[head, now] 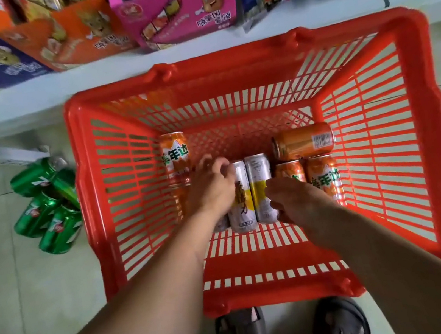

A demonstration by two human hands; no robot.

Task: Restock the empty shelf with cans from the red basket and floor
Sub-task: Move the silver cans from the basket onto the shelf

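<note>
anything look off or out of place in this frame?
Yes: four green cans lie tipped in a loose heap on the floor tiles, left of the red basket, not on a shelf. Inside the basket, one orange can lies crosswise to the others. No spill or dent shows.

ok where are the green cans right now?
In the head view the green cans lie in a loose cluster on the floor tiles, outside the left wall of the red basket, just below the white shelf edge.
</note>
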